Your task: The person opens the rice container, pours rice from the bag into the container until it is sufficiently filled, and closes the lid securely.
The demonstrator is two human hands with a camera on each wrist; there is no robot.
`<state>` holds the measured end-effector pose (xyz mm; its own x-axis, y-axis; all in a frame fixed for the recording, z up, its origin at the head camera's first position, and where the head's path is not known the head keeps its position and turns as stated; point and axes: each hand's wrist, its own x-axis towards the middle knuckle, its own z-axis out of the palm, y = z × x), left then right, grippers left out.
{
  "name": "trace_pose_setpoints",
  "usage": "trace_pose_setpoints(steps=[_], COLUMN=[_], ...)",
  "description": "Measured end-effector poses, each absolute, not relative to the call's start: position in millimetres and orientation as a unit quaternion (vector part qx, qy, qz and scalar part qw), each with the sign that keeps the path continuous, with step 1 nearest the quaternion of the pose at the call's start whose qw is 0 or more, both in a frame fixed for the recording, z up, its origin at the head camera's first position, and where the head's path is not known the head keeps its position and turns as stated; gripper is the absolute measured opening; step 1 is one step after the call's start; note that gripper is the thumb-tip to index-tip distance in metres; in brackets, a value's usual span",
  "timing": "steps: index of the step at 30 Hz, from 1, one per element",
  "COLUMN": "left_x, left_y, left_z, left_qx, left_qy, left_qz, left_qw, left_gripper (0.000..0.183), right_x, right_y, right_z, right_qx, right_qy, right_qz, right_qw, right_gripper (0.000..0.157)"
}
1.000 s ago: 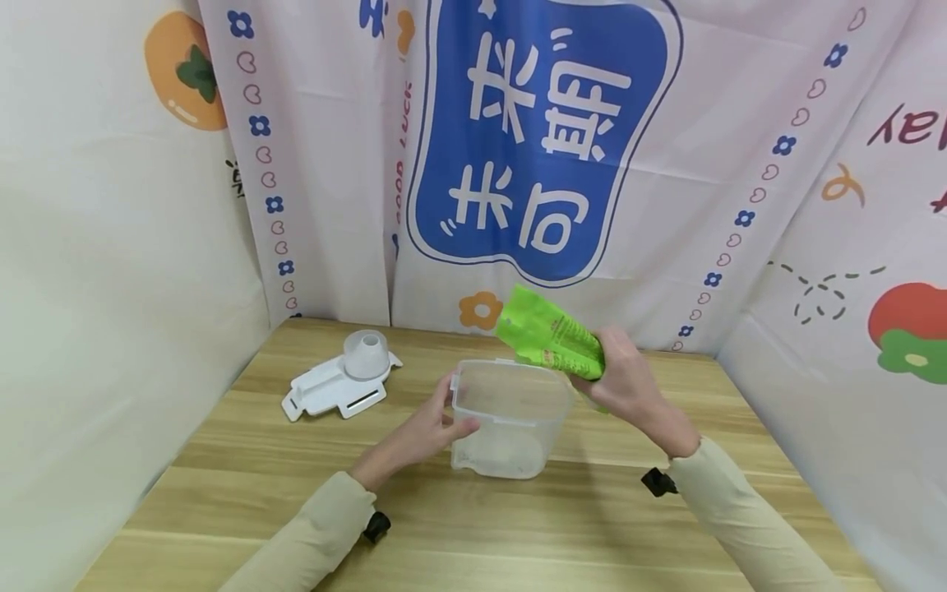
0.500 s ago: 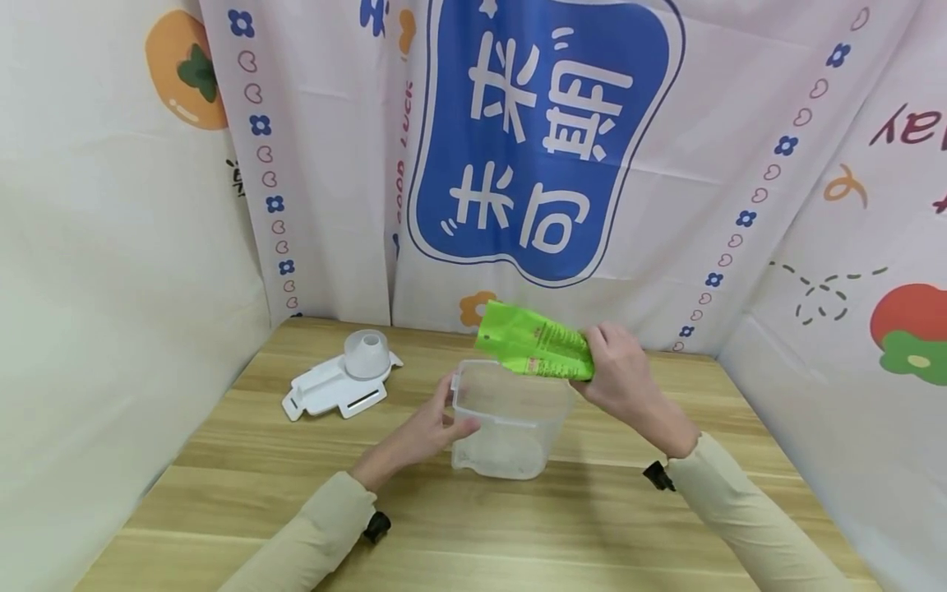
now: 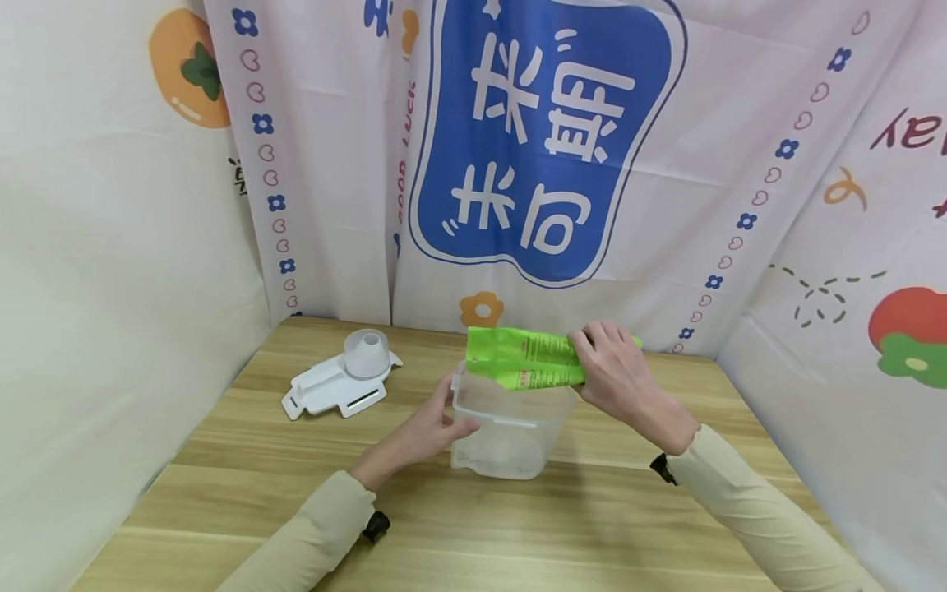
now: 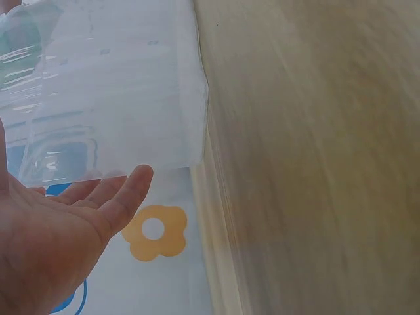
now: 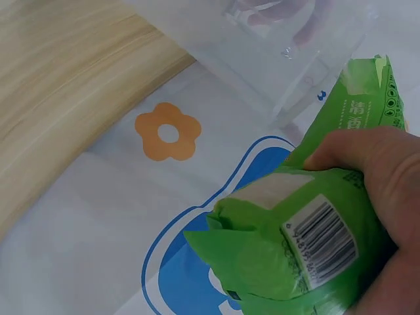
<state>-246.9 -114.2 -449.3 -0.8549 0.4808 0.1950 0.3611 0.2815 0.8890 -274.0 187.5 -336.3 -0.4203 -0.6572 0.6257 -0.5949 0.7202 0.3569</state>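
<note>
Lid point(image 3: 333, 386) off, mid-L; tub point(image 3: 503, 448), ctr, prob. still unfilled, steadied by spread L hand point(image 3: 425, 427); bag point(image 3: 510, 353) gripped above by R hand point(image 3: 616, 374).

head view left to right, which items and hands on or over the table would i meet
White plastic lid bearing translucent round cup, left hand, clear boxy plastic container, right hand. Bright green plastic packet omitted: overlaps container.

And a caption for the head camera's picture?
Left hand grips a clear tub; right hand holds a green bag over it.
</note>
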Motion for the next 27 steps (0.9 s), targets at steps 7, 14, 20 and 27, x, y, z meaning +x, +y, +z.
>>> trace_pose_setpoints(steps=[7,14,20,27], left_x=[-250.7,-254.7,-243.1,-241.4], left_y=[-114.1,-115.1,-114.7,-114.4], left_z=[-454.7,-462.6,-442.6,-441.5], left_qx=[0.276,0.265,0.272,0.267], left_qy=[0.787,0.792,0.789,0.793], left_qz=[0.55,0.548,0.548,0.544], left_qw=[0.049,0.047,0.06,0.059], left_gripper=[0.084,0.083,0.082,0.082], right_x=[-271.9,-270.3,-270.1,-269.3], right_y=[185.3,182.7,181.3,180.2], right_z=[-332.9,-329.2,-326.9,-325.2], right_qx=[0.378,0.379,0.378,0.377], right_qy=[-0.84,-0.838,-0.837,-0.839], right_qz=[-0.083,-0.122,-0.131,-0.138], right_qw=[0.38,0.374,0.373,0.367], right_gripper=[0.047,0.039,0.033,0.027])
